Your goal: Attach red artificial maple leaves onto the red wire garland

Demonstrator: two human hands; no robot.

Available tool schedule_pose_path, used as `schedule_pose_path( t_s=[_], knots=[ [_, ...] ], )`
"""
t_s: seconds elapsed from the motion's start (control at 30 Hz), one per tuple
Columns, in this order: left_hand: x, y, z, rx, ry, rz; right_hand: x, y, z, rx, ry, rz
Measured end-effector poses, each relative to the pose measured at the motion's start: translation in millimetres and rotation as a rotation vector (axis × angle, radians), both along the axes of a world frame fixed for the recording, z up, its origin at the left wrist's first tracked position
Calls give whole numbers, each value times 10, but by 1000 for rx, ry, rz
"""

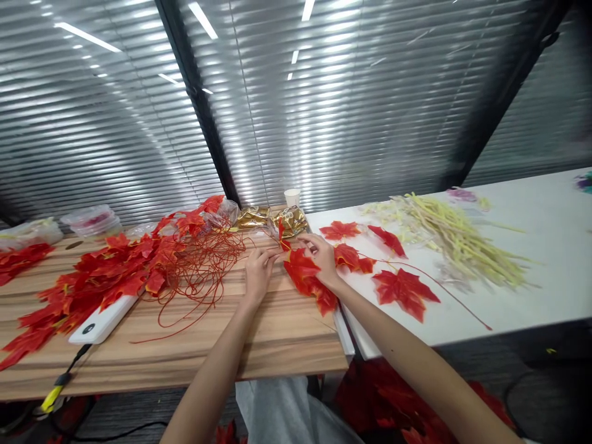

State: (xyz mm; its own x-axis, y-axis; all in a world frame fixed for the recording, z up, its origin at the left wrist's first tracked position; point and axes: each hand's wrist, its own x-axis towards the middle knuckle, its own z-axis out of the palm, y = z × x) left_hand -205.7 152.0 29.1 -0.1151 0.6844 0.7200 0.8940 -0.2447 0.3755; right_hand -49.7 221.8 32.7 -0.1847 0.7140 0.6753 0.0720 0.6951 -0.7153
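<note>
My left hand [258, 273] is closed in a pinch near the stem end of a red artificial maple leaf branch [356, 265]. My right hand [322, 257] curls over the same branch, fingers pressed on a red leaf [305, 279] at the seam between the wooden table [194, 351] and the white table [509, 296]. The branch's thin red stem runs off to the right across the white table, carrying several red leaves.
A heap of red maple leaves [106, 271] and loose red wire stems [198, 271] covers the left of the wooden table, beside a white power bank [104, 320]. Pale yellow stems [453, 240] lie on the white table. A paper cup [292, 197] and gold bags [277, 219] sit behind.
</note>
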Motion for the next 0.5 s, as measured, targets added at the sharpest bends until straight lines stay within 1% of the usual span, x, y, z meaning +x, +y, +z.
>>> schedule_pose_path(
  t_s=[0.07,0.13,0.2,0.27,0.33,0.4,0.5],
  knots=[
    [8,8,-18,8,64,-21,0,-51,59,19,-12,54],
    [13,18,-40,22,119,-61,-14,-92,77,56,-92,147],
    [8,26,-61,49,155,-94,-31,-112,53,118,-212,225],
    [-5,32,-72,80,182,-114,-40,-109,8,183,-332,263],
    [-20,33,-68,100,211,-125,-35,-91,-32,227,-418,256],
    [-34,30,-51,107,250,-123,-18,-72,-47,255,-459,230],
    [-62,19,-18,105,306,-71,14,-62,-27,261,-486,174]
  ],
)
